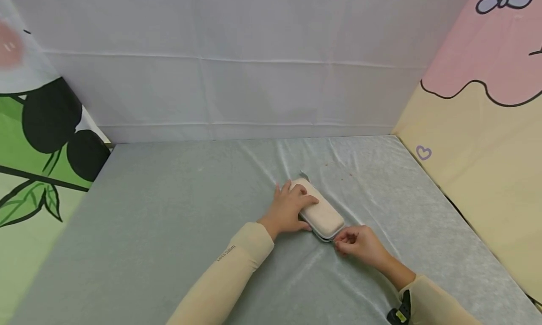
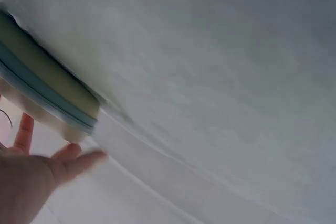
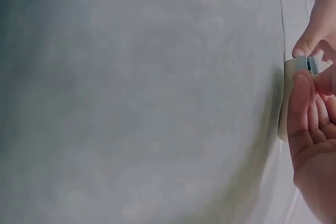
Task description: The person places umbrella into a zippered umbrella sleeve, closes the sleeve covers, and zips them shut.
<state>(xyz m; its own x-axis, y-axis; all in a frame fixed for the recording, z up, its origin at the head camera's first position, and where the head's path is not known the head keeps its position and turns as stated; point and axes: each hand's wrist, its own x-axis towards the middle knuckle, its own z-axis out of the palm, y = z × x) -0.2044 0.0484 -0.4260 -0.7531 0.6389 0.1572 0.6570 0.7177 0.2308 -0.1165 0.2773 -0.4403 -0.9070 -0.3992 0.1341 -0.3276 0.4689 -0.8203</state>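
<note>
A cream zip case [image 1: 323, 214] with a grey-blue zip band lies slantwise on the cloth. My left hand [image 1: 289, 210] holds it from the left, fingers over the lid and thumb at the near side. The left wrist view shows the case's side [image 2: 58, 74] above that hand's fingers. At the near right corner, my right hand [image 1: 360, 242] has curled fingers and pinches at the zip. Thumb and forefinger of the right hand [image 3: 312, 145] meet at the seam in the right wrist view, covering the zipper pull. A narrow dark gap shows in the band there.
A grey velvety cloth [image 1: 169, 212] with soft creases covers the table. White sheeting [image 1: 262, 94] stands behind it, with printed panels at the left and right [image 1: 478, 165]. A small grey strap [image 1: 304, 176] sticks out at the case's far end.
</note>
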